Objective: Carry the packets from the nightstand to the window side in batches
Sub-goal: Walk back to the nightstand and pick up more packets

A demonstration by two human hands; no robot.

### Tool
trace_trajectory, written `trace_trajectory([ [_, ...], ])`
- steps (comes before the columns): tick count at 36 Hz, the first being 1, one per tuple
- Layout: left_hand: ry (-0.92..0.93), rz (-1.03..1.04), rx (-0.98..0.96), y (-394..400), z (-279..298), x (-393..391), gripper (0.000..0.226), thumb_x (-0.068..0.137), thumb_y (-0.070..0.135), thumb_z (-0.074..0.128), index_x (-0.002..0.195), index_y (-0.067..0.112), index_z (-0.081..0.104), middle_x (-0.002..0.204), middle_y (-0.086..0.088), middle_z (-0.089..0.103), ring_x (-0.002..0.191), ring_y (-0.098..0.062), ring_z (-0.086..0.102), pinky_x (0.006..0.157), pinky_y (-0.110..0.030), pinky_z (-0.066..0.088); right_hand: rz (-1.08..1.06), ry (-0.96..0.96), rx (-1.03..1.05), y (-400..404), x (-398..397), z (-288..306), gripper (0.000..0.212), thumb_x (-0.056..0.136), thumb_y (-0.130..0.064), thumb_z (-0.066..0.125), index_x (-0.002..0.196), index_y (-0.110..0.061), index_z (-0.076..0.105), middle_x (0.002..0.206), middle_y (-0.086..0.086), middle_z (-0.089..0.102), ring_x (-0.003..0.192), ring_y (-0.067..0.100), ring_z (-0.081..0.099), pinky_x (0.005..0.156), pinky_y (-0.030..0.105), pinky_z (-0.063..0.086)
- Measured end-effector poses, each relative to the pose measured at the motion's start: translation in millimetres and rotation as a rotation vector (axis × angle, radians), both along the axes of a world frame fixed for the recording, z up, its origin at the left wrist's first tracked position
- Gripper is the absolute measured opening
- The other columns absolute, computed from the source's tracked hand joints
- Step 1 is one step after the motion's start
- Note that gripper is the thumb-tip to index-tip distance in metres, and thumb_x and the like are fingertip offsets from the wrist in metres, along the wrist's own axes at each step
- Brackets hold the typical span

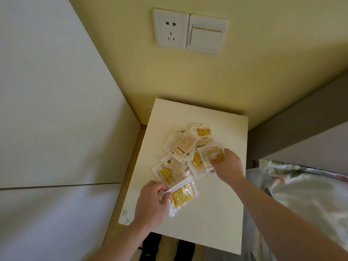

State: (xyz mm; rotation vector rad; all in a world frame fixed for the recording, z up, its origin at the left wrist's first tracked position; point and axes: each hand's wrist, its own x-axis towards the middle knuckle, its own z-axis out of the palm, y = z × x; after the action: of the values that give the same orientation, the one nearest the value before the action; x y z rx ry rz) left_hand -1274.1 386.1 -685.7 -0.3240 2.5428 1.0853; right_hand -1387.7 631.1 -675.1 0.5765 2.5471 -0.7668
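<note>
Packets [185, 157] heaped mid-nightstand [216, 213]. Left hand [150, 203] pinching near packet [181, 196] by its edge; right hand [227, 165] closed on far packet [213, 154]. Best: stack several flat per hand, squeeze firm, slippery film, then lift together.

There is only one view, coming from a camera sitting on the person's head. It is looking forward and down, almost straight down, onto the nightstand [216, 213]. It is staying close, so the nightstand top is filling the middle of the picture. The far edge is touching the yellow wall [244, 78]. A white panel [47, 110] is showing along the left edge, and bedding [301, 194] past the right edge.
</note>
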Motion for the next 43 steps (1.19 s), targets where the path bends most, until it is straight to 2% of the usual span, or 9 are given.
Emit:
trace_trajectory([
  [2, 0.007, 0.012, 0.067, -5, 4, 3, 0.010, 0.093, 0.026, 0.069, 0.091, 0.032, 0.061, 0.097, 0.022, 0.061, 0.095, -0.001, 0.060, 0.069, -0.009, 0.045, -0.098, -0.030, -0.089, 2, 14, 1, 0.025, 0.090, -0.022, 0.071, 0.105, -0.015, 0.052, 0.091, 0.000, 0.061, 0.071, 0.015, 0.060, 0.052, 0.028, 0.046],
  [5, -0.019, 0.068, 0.198, -13, 14, 4, 0.010, 0.096, 0.021, 0.065, 0.092, 0.029, 0.061, 0.096, 0.019, 0.068, 0.093, -0.004, 0.065, 0.068, -0.011, 0.050, -0.129, -0.135, -0.250, 11, 41, 6, 0.046, 0.082, -0.022, 0.079, 0.116, -0.021, 0.048, 0.101, -0.003, 0.064, 0.082, 0.017, 0.066, 0.054, 0.026, 0.049],
  [10, 0.027, 0.084, 0.223, -25, 25, -13, 0.012, 0.100, 0.018, 0.059, 0.090, 0.026, 0.061, 0.087, 0.014, 0.067, 0.078, 0.002, 0.063, 0.056, -0.013, 0.047, -0.011, -0.257, -0.214, 39, 80, 14, 0.011, 0.080, -0.022, 0.083, 0.085, -0.025, 0.073, 0.074, -0.005, 0.073, 0.070, 0.016, 0.068, 0.064, 0.034, 0.057],
  [12, 0.055, 0.081, 0.192, -26, 26, -24, 0.012, 0.101, 0.017, 0.056, 0.093, 0.024, 0.062, 0.084, 0.012, 0.066, 0.075, 0.001, 0.061, 0.057, -0.012, 0.045, -0.043, -0.264, -0.206, 46, 86, 19, 0.008, 0.080, -0.025, 0.083, 0.077, -0.022, 0.075, 0.067, -0.002, 0.073, 0.064, 0.020, 0.066, 0.065, 0.041, 0.056],
  [14, 0.047, 0.070, 0.166, -24, 28, -35, 0.013, 0.102, 0.016, 0.053, 0.095, 0.023, 0.061, 0.086, 0.011, 0.065, 0.076, 0.000, 0.062, 0.057, -0.009, 0.045, -0.054, -0.255, -0.191, 47, 88, 27, 0.014, 0.084, -0.026, 0.079, 0.074, -0.018, 0.073, 0.061, -0.002, 0.067, 0.058, 0.018, 0.060, 0.055, 0.031, 0.047],
  [26, -0.014, 0.000, 0.193, -2, 24, -28, 0.019, 0.105, 0.022, 0.044, 0.093, 0.033, 0.054, 0.099, 0.014, 0.064, 0.091, -0.007, 0.065, 0.060, -0.012, 0.049, -0.318, 0.002, -0.156, 48, 120, 30, 0.010, 0.090, -0.018, 0.073, 0.094, -0.013, 0.066, 0.079, -0.001, 0.068, 0.073, 0.017, 0.064, 0.055, 0.026, 0.042],
  [34, -0.026, 0.030, 0.153, -3, 19, -13, 0.020, 0.105, 0.021, 0.043, 0.093, 0.027, 0.058, 0.092, 0.011, 0.067, 0.080, -0.010, 0.066, 0.056, -0.016, 0.050, -0.204, -0.170, -0.201, 35, 151, 29, 0.014, 0.087, -0.021, 0.077, 0.084, -0.028, 0.066, 0.081, -0.008, 0.071, 0.069, 0.006, 0.065, 0.049, 0.014, 0.042],
  [38, -0.039, 0.066, 0.095, 0, 13, -11, 0.021, 0.104, 0.022, 0.042, 0.091, 0.028, 0.057, 0.081, 0.007, 0.066, 0.068, -0.012, 0.062, 0.052, -0.020, 0.044, -0.181, -0.186, -0.136, 21, 167, 13, 0.011, 0.090, -0.017, 0.072, 0.101, -0.020, 0.071, 0.110, 0.000, 0.057, 0.076, 0.004, 0.057, 0.047, 0.007, 0.041],
  [43, -0.092, 0.141, 0.102, 9, 14, -21, 0.020, 0.105, 0.020, 0.041, 0.096, 0.026, 0.058, 0.075, -0.001, 0.065, 0.057, -0.014, 0.059, 0.048, -0.031, 0.047, -0.281, -0.220, -0.134, 11, 180, 1, 0.024, 0.088, -0.015, 0.069, 0.104, -0.022, 0.053, 0.091, -0.005, 0.067, 0.074, 0.016, 0.070, 0.053, 0.027, 0.056],
])
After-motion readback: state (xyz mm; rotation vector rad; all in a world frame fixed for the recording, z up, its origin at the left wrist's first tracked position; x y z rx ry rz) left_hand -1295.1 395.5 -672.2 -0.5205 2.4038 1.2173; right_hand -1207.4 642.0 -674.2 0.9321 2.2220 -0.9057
